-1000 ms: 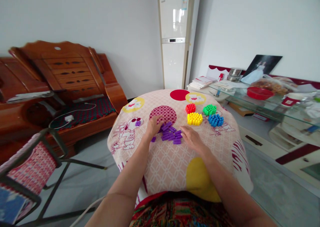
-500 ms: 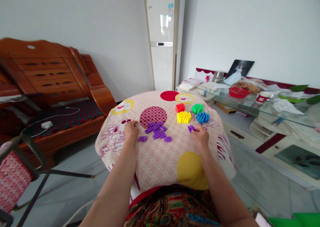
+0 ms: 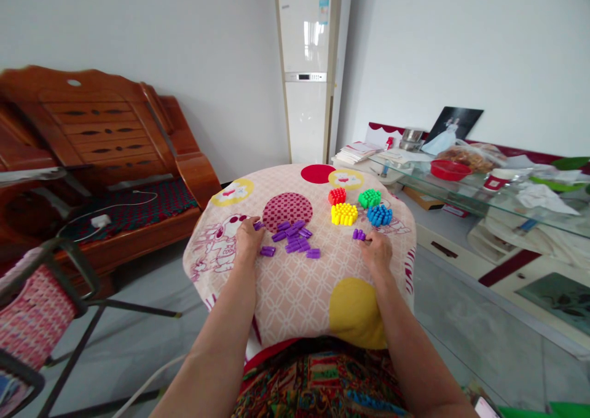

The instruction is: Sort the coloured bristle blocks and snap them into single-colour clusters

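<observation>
Small purple plastic pegs (image 3: pixel 297 244) lie in a loose heap on the patterned cloth, with a separate pair (image 3: pixel 268 251) to their left. My left hand (image 3: pixel 249 238) is closed at the heap's left side, a purple peg (image 3: pixel 259 225) at its fingertips. On the right, my right hand (image 3: pixel 378 252) pinches at a small upright cluster of purple pegs (image 3: pixel 358 234); its fingertips touch the cluster's right side. Just beyond stand tight groups of yellow pegs (image 3: pixel 344 214), red pegs (image 3: pixel 337 196), green pegs (image 3: pixel 369 198) and blue pegs (image 3: pixel 380 215).
The round table's cloth (image 3: pixel 295 307) hangs over its edge in front of me. A glass-topped cabinet (image 3: pixel 415 172) with a red bowl (image 3: pixel 450 170) and a paper cup (image 3: pixel 498 180) is at right. A wooden bench (image 3: pixel 110 129) and a folding chair (image 3: pixel 41 307) are at left.
My right hand has moved right from the heap to a spot near the blue group, where purple pegs now stand. My left hand shifted left off the heap, and now holds a peg.
</observation>
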`<state>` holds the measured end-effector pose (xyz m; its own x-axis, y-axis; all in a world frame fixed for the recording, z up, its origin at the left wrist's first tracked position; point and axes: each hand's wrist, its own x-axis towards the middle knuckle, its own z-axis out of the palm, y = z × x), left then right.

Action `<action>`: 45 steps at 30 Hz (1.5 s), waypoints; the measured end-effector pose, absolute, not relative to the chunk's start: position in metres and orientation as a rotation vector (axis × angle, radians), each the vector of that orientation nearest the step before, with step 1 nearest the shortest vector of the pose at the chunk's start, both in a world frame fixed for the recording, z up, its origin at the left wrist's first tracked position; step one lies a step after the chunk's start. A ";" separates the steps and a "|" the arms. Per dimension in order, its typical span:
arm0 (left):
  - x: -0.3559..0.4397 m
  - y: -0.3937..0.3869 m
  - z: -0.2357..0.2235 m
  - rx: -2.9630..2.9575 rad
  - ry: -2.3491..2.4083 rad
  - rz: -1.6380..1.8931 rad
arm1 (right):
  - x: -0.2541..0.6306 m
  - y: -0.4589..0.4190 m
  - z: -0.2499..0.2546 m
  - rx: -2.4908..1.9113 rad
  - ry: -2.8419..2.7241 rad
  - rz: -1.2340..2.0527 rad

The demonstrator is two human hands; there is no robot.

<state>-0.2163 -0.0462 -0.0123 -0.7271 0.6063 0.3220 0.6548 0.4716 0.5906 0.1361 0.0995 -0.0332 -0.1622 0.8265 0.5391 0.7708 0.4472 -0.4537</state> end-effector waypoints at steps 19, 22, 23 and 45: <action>-0.155 -0.054 0.018 -1.276 -2.348 -1.256 | 0.140 0.098 -0.029 -1.305 -1.962 0.202; -0.122 -0.058 0.016 -1.678 -2.222 -1.214 | 0.140 0.097 -0.027 -1.313 -1.956 0.203; -0.114 -0.058 0.013 -1.834 -2.170 -1.155 | 0.140 0.097 -0.027 -1.321 -1.957 0.201; -0.112 -0.047 -0.004 -1.815 -2.270 -2.158 | 0.137 0.097 -0.032 -1.236 -1.828 0.189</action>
